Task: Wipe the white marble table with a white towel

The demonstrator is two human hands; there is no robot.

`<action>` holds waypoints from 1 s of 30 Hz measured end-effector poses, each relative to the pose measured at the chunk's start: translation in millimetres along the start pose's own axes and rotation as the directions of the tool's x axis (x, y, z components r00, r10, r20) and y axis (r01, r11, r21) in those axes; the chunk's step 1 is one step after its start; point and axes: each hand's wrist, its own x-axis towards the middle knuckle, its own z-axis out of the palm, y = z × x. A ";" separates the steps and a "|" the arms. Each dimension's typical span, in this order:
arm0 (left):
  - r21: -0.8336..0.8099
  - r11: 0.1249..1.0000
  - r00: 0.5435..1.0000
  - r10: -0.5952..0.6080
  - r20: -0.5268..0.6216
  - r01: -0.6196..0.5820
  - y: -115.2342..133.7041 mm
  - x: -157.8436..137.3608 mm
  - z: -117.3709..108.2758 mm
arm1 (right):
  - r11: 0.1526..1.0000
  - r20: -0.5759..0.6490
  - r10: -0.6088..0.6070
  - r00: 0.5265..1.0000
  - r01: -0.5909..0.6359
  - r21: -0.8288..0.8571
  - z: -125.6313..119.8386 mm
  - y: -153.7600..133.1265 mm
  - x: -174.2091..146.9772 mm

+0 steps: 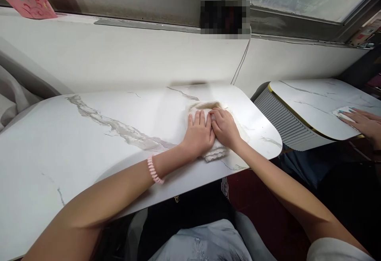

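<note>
A folded white towel (216,152) lies on the white marble-patterned table (143,114), near its right end. My left hand (199,134) rests flat on top of it, fingers stretched forward and slightly apart; a pink coil band (154,170) circles that wrist. Right beside it, touching it, my right hand (225,128) presses on the towel with its fingers bent and closed on the cloth. The two hands cover much of the towel's middle.
On the right stands a second marble-patterned table (315,106) with a gold edge and ribbed side. Another person's hand (361,122) holds a white cloth (342,113) there. A white wall (125,58) and window ledge run behind; a thin cable (241,62) hangs down.
</note>
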 end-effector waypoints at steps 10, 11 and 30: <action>0.174 0.984 0.998 0.013 0.056 -0.022 -24.0 -54.0 -17.8 | 0.995 0.138 0.017 0.990 -0.031 0.099 2.7 -63.0 -25.5; 0.185 0.983 0.998 0.004 0.063 -0.016 -26.3 -56.8 -18.0 | 0.995 0.147 0.008 0.989 -0.023 0.101 3.9 -66.5 -25.6; -0.097 0.985 0.978 -0.128 0.166 0.145 -157.0 53.2 -27.3 | 0.997 0.087 0.038 0.995 -0.044 0.067 78.9 -62.9 132.4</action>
